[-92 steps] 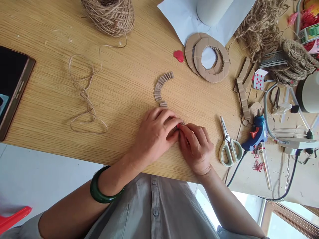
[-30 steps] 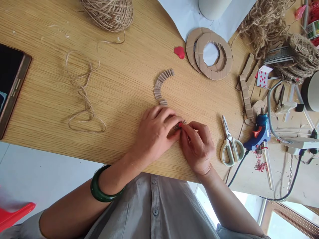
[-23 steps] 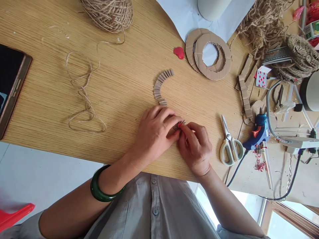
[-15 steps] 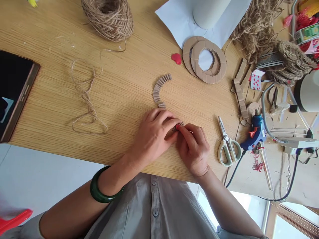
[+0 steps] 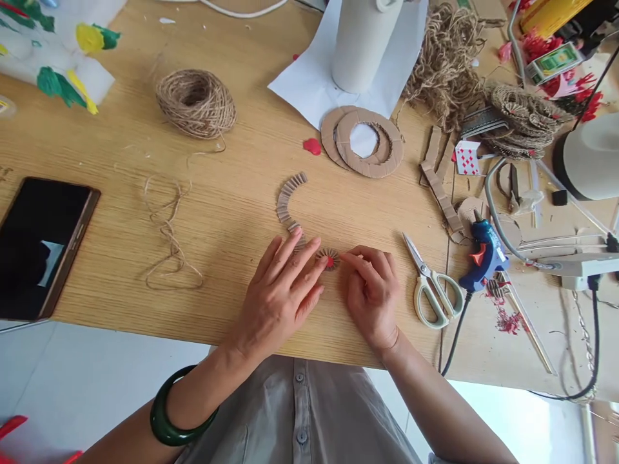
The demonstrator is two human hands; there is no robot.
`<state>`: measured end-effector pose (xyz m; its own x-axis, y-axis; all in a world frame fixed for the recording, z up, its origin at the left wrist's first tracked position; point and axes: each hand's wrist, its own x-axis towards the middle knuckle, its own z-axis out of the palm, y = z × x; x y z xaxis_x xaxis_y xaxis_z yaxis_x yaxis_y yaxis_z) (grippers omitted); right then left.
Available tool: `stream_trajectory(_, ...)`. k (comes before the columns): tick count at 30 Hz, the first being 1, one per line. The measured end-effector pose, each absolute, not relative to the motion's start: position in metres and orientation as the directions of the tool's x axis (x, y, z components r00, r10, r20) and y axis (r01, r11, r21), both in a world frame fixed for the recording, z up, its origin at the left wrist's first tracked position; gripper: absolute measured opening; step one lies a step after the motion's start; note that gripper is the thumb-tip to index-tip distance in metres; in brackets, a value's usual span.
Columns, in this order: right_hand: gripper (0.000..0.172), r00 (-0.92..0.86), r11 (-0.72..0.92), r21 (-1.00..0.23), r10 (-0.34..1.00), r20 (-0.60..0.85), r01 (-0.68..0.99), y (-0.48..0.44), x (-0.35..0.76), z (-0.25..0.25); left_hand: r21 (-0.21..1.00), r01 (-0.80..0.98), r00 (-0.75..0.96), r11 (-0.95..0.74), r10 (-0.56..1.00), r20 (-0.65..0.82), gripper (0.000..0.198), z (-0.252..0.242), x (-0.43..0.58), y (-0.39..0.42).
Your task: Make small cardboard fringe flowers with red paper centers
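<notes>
Head view looks down on my wooden table (image 5: 217,212); I place everything from the small cardboard rosette (image 5: 325,256) lying flat on it, near the front edge.

1. Left of the rosette lie a black tablet (image 5: 48,248), a loose length of twine (image 5: 169,235) and, farther back, a ball of twine (image 5: 196,103).
2. Behind the rosette, a paper roll (image 5: 362,45) stands on a white paper sheet (image 5: 309,96).
3. To the right of the rosette are a blue glue gun (image 5: 486,258) and, closer, a pair of scissors (image 5: 432,296).
4. Behind and slightly right of the rosette sit two stacked cardboard rings (image 5: 370,142).
5. My left hand (image 5: 278,299) is open, its fingers spread, holding nothing, with the left fingertips (image 5: 318,242) just beside the rosette.
6. My right hand (image 5: 372,296) is loosely curled and holds nothing; its forefinger (image 5: 351,258) points at the rosette from just beside it.
7. A curved pleated cardboard strip (image 5: 287,200) lies just behind and left of the rosette.
8. With my fingers off it, the rosette's pleats can be checked all the way around its red centre (image 5: 330,261).
</notes>
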<state>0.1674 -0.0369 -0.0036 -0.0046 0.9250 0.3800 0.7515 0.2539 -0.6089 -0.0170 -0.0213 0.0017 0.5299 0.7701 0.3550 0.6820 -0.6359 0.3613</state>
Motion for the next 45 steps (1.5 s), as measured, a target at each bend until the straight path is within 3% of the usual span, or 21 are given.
stream_trajectory(13, 0.031, -0.026, 0.273, -0.653, 0.932, 0.361, 0.707, -0.035, 0.169, -0.007, 0.099, 0.718, 0.627, -0.689, 0.702, 0.337, 0.030, 0.016, -0.004, -0.015)
stream_trajectory(16, 0.032, -0.073, 0.306, -0.617, 0.925, 0.373, 0.725, -0.038, 0.170, -0.005, 0.075, 0.697, 0.647, -0.713, 0.671, 0.361, 0.026, 0.017, -0.002, -0.012)
stream_trajectory(22, 0.028, -0.247, 0.375, -0.370, 0.904, 0.349, 0.850, -0.044, 0.172, -0.002, 0.197, 0.632, 0.646, -0.749, 0.650, 0.400, 0.030, 0.008, -0.010, -0.008)
stream_trajectory(27, 0.026, -0.277, 0.389, -0.319, 0.898, 0.343, 0.864, -0.043, 0.170, -0.001, 0.346, 0.593, 0.536, -0.727, 0.677, 0.505, 0.041, 0.006, -0.020, -0.007)
stream_trajectory(33, 0.027, -0.209, 0.355, -0.446, 0.916, 0.343, 0.822, -0.042, 0.172, -0.003, 0.245, 0.451, 0.744, -0.858, 0.513, 0.428, 0.044, 0.004, -0.021, -0.008)
stream_trajectory(39, 0.039, -0.001, 0.269, -0.721, 0.937, 0.348, 0.639, -0.038, 0.177, -0.006, 0.245, 0.482, 0.744, -0.841, 0.541, 0.392, 0.043, 0.001, -0.018, -0.008)
stream_trajectory(45, 0.038, 0.063, 0.226, -0.752, 0.941, 0.334, 0.619, -0.033, 0.176, -0.008, 0.252, 0.513, 0.708, -0.820, 0.571, 0.416, 0.044, -0.001, -0.014, -0.009)
